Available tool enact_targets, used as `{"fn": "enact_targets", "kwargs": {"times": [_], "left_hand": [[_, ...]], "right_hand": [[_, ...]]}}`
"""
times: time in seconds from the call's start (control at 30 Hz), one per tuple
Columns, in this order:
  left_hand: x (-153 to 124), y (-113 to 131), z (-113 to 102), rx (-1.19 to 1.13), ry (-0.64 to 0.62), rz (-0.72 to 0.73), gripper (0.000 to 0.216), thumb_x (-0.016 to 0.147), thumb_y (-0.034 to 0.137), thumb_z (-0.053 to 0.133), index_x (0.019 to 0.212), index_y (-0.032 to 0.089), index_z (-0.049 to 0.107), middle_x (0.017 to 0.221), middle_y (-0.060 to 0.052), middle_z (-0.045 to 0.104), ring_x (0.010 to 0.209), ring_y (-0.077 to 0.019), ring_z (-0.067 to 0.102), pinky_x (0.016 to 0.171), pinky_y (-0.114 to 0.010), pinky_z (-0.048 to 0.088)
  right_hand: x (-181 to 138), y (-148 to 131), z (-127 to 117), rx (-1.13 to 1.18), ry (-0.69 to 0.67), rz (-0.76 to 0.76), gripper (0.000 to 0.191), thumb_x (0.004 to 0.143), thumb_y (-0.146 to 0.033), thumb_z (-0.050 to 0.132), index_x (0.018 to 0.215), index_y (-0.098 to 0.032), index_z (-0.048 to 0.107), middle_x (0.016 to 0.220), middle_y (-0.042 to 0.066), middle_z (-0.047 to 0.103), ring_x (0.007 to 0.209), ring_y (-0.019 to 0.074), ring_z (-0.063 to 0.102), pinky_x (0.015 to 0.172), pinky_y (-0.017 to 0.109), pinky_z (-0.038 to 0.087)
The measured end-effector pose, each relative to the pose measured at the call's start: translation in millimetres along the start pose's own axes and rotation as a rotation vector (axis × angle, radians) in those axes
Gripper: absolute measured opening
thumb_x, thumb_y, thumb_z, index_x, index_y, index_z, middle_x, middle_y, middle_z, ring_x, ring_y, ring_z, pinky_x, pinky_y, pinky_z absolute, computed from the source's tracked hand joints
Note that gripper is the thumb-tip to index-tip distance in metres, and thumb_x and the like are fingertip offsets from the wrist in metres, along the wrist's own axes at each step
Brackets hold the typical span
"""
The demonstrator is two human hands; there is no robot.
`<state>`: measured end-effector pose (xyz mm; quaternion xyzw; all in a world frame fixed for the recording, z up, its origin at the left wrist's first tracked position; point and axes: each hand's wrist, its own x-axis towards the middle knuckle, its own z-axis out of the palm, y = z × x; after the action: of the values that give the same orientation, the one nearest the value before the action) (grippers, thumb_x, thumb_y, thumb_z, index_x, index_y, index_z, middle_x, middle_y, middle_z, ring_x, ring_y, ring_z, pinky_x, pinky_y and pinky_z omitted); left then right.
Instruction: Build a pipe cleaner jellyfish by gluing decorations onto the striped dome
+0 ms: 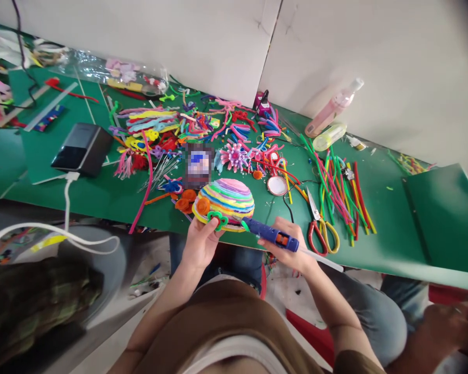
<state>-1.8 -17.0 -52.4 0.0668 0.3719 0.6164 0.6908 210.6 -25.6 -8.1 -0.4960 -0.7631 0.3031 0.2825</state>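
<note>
Multicoloured striped pipe-cleaner dome [228, 197] at near edge of green table [101, 200], rim pinched by left hand [200, 241]. Blue glue gun [271, 235] gripped in right hand [288, 249], long axis nearly level, nozzle leftward at dome rim. Red-and-yellow-handled scissors [322, 234] just right, by same edge.

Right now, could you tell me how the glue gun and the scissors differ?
The glue gun is blue with an orange trigger; the scissors have red and yellow handles. The glue gun is gripped in the right hand; the scissors lie untouched on the green table. Both are near its front edge.
</note>
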Motion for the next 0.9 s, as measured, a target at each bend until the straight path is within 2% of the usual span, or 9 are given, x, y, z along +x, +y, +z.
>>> {"fn": "enact_targets", "kwargs": {"times": [0.13, 0.23, 0.4, 0.53, 0.73, 0.9], "left_hand": [[0, -1, 0, -0.009, 0.007, 0.001, 0.038, 0.054, 0.023, 0.09, 0.085, 0.021, 0.068, 0.076, 0.006, 0.073, 0.064, -0.0095, 0.07, 0.054, -0.014, 0.056], [0, -1, 0, -0.004, -0.006, -0.008, 0.04, 0.055, 0.023, 0.089, 0.089, 0.022, 0.069, 0.081, 0.005, 0.074, 0.069, -0.0096, 0.07, 0.059, -0.015, 0.057], [0, -3, -2, 0.014, -0.009, 0.011, 0.037, 0.057, 0.023, 0.088, 0.088, 0.022, 0.069, 0.079, 0.005, 0.073, 0.067, -0.0097, 0.069, 0.057, -0.015, 0.056], [0, -4, -2, 0.011, -0.01, 0.023, 0.04, 0.057, 0.022, 0.088, 0.092, 0.022, 0.069, 0.084, 0.004, 0.074, 0.072, -0.0106, 0.07, 0.064, -0.017, 0.057], [1, -2, 1, 0.005, 0.01, 0.04, 0.04, 0.057, 0.023, 0.088, 0.09, 0.022, 0.068, 0.079, 0.005, 0.073, 0.069, -0.0089, 0.07, 0.06, -0.013, 0.055], [0, -3, 4, 0.017, 0.017, 0.04, 0.042, 0.056, 0.021, 0.089, 0.093, 0.023, 0.068, 0.082, 0.006, 0.074, 0.068, -0.008, 0.07, 0.057, -0.012, 0.055]], "right_hand": [[-2, 0, -5, -0.013, -0.041, -0.008, 0.029, 0.081, -0.036, 0.068, 0.066, -0.02, 0.051, 0.062, -0.003, 0.047, 0.055, 0.0101, 0.045, 0.052, 0.024, 0.033], [-1, 0, -6, -0.028, 0.001, 0.022, 0.031, 0.083, -0.037, 0.065, 0.063, -0.02, 0.048, 0.061, -0.003, 0.046, 0.054, 0.0098, 0.044, 0.052, 0.024, 0.033], [-1, -1, -7, -0.016, -0.056, -0.003, 0.033, 0.083, -0.04, 0.066, 0.064, -0.02, 0.048, 0.06, -0.003, 0.046, 0.055, 0.0103, 0.045, 0.052, 0.024, 0.033], [-1, 1, -9, -0.028, -0.027, 0.017, 0.035, 0.083, -0.04, 0.065, 0.061, -0.02, 0.046, 0.06, -0.003, 0.045, 0.054, 0.0096, 0.043, 0.051, 0.024, 0.032], [0, 1, -8, -0.046, -0.059, -0.017, 0.029, 0.083, -0.036, 0.065, 0.065, -0.02, 0.049, 0.061, -0.003, 0.047, 0.056, 0.0105, 0.046, 0.053, 0.023, 0.033], [-2, -14, -32, -0.246, -0.186, -0.032, 0.013, 0.081, -0.023, 0.06, 0.07, -0.02, 0.054, 0.063, -0.001, 0.052, 0.057, 0.0119, 0.049, 0.054, 0.023, 0.034]]}}
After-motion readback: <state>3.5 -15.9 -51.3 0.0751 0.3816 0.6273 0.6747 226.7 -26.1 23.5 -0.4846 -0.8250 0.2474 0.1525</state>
